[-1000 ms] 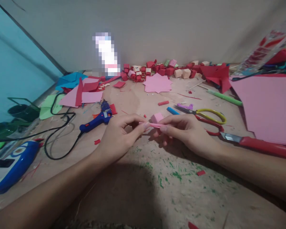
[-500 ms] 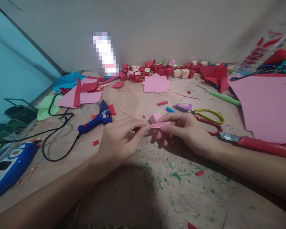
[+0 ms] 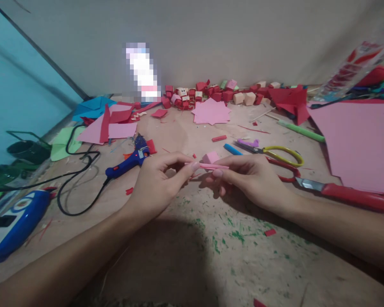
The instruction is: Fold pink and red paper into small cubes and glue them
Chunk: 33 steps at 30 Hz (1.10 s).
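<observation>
Both of my hands pinch a thin pink strip (image 3: pixel 208 166) just above the worktop. My left hand (image 3: pixel 156 183) grips its left end between thumb and fingertips. My right hand (image 3: pixel 252 179) holds the right end, fingers closed over it. Right behind the strip sits a small pink foam cube (image 3: pixel 210 157). A blue hot glue gun (image 3: pixel 128 161) lies just left of my left hand. Yellow-handled scissors (image 3: pixel 272 151) lie just beyond my right hand.
A large pink sheet (image 3: pixel 358 140) covers the right side, with a red-handled cutter (image 3: pixel 345 194) in front of it. Red and pink foam cubes (image 3: pixel 211 91) line the back wall behind a pink star shape (image 3: pixel 211 111). The gun's black cable (image 3: pixel 77 179) loops at left, near a blue object (image 3: pixel 16 219).
Both hands have shifted slightly while working the pink strip; it now lies more level between the fingertips. Nothing else on the worktop has moved.
</observation>
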Tool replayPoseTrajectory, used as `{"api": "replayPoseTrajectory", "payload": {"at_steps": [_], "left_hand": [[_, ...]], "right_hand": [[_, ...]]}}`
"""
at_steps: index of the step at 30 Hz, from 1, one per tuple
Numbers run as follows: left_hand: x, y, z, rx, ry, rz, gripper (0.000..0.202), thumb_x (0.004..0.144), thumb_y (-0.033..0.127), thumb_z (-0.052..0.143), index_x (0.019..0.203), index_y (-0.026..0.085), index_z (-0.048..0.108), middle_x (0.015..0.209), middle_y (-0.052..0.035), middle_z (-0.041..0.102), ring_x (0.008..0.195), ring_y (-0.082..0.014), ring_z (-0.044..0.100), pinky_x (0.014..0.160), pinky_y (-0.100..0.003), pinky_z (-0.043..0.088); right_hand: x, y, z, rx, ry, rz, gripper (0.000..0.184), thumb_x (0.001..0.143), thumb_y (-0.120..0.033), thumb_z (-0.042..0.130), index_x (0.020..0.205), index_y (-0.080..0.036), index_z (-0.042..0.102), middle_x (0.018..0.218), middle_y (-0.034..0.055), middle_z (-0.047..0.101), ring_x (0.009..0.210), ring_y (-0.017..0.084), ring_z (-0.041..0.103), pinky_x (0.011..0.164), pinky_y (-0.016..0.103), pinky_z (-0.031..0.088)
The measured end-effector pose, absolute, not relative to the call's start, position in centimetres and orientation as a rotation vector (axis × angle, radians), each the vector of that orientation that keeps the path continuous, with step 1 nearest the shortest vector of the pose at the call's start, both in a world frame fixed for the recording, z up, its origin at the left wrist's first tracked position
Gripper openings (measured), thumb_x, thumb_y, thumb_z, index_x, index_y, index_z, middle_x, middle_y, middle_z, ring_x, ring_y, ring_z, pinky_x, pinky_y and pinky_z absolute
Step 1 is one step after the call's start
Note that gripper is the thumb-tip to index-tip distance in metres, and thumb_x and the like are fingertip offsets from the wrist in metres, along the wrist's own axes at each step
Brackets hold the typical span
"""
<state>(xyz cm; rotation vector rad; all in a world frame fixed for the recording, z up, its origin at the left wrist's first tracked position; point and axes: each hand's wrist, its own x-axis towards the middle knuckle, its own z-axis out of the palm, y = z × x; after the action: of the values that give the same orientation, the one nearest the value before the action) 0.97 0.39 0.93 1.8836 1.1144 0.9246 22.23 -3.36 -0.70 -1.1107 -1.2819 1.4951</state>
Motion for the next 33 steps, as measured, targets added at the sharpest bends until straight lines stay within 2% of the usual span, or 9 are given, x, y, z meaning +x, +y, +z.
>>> {"api": "replayPoseTrajectory", "payload": {"at_steps": [5, 9, 11, 14, 18, 25, 29, 31, 33], "left_hand": [[0.97, 0.31, 0.97, 1.750, 1.090, 0.897, 0.016, 0.092, 0.029, 0.070, 0.082, 0.018, 0.076, 0.071, -0.0005, 0.070, 0.061, -0.0114, 0.061, 0.053, -0.021, 0.045], [1.05, 0.51, 0.82, 1.546, 1.007, 0.816, 0.019, 0.092, 0.031, 0.071, 0.079, 0.016, 0.075, 0.067, -0.0010, 0.067, 0.058, -0.0113, 0.059, 0.052, -0.021, 0.045], [1.11, 0.71, 0.66, 1.438, 0.947, 0.777, 0.020, 0.091, 0.030, 0.072, 0.077, 0.015, 0.074, 0.068, -0.0018, 0.067, 0.059, -0.0115, 0.059, 0.053, -0.022, 0.047], [1.21, 0.90, 0.46, 1.278, 0.895, 0.756, 0.020, 0.090, 0.029, 0.073, 0.076, 0.015, 0.074, 0.068, -0.0019, 0.067, 0.056, -0.0107, 0.059, 0.053, -0.022, 0.047], [1.30, 0.88, 0.44, 1.208, 0.907, 0.765, 0.017, 0.088, 0.026, 0.073, 0.076, 0.014, 0.074, 0.067, -0.0019, 0.067, 0.054, -0.0103, 0.058, 0.052, -0.021, 0.046], [1.44, 0.78, 0.41, 1.382, 0.939, 0.800, 0.017, 0.089, 0.027, 0.072, 0.078, 0.014, 0.075, 0.066, -0.0011, 0.066, 0.057, -0.0109, 0.059, 0.053, -0.021, 0.046], [1.64, 0.47, 0.45, 1.512, 1.010, 0.827, 0.018, 0.090, 0.028, 0.072, 0.079, 0.014, 0.074, 0.067, -0.0004, 0.066, 0.058, -0.0099, 0.059, 0.053, -0.020, 0.047], [1.65, 0.33, 0.51, 1.542, 1.025, 0.831, 0.017, 0.090, 0.028, 0.072, 0.080, 0.015, 0.073, 0.067, 0.0003, 0.065, 0.058, -0.0095, 0.058, 0.052, -0.019, 0.046], [1.58, 0.25, 0.56, 1.573, 1.033, 0.831, 0.017, 0.091, 0.028, 0.071, 0.081, 0.015, 0.073, 0.066, 0.0007, 0.065, 0.057, -0.0093, 0.058, 0.051, -0.018, 0.045]], "right_hand": [[22.18, -3.47, -0.60, -1.131, -1.364, 1.374, 0.019, 0.092, -0.033, 0.073, 0.104, -0.021, 0.080, 0.087, 0.0038, 0.078, 0.060, 0.013, 0.067, 0.057, 0.028, 0.056], [22.23, -3.76, -0.37, -1.169, -1.469, 1.090, 0.025, 0.087, -0.023, 0.078, 0.112, -0.020, 0.077, 0.110, 0.0053, 0.078, 0.082, 0.017, 0.075, 0.069, 0.029, 0.060], [22.24, -3.89, -0.28, -1.176, -1.510, 0.995, 0.024, 0.088, -0.022, 0.077, 0.111, -0.020, 0.075, 0.114, 0.0052, 0.078, 0.081, 0.016, 0.075, 0.068, 0.029, 0.060], [22.24, -3.94, -0.16, -1.186, -1.560, 0.860, 0.015, 0.088, -0.021, 0.076, 0.103, -0.020, 0.075, 0.108, 0.0040, 0.078, 0.078, 0.016, 0.073, 0.067, 0.029, 0.058], [22.37, -3.71, -0.08, -1.156, -1.655, 0.720, 0.004, 0.090, -0.017, 0.074, 0.089, -0.021, 0.074, 0.103, 0.0039, 0.077, 0.095, 0.018, 0.071, 0.074, 0.029, 0.057], [22.59, -3.50, -0.33, -1.148, -1.701, 0.844, 0.009, 0.096, -0.018, 0.065, 0.088, -0.020, 0.069, 0.112, 0.0050, 0.073, 0.108, 0.021, 0.068, 0.090, 0.035, 0.055], [22.40, -3.36, -0.40, -1.195, -1.537, 1.030, 0.010, 0.094, -0.027, 0.070, 0.086, -0.020, 0.068, 0.113, 0.0063, 0.073, 0.109, 0.023, 0.069, 0.086, 0.034, 0.058], [22.25, -3.28, -0.32, -1.230, -1.445, 1.098, 0.011, 0.090, -0.029, 0.074, 0.087, -0.019, 0.069, 0.112, 0.0070, 0.075, 0.103, 0.023, 0.072, 0.081, 0.033, 0.059], [22.14, -3.22, -0.20, -1.243, -1.368, 1.161, 0.017, 0.086, -0.030, 0.078, 0.097, -0.019, 0.072, 0.109, 0.0073, 0.077, 0.092, 0.021, 0.075, 0.078, 0.033, 0.060]]}}
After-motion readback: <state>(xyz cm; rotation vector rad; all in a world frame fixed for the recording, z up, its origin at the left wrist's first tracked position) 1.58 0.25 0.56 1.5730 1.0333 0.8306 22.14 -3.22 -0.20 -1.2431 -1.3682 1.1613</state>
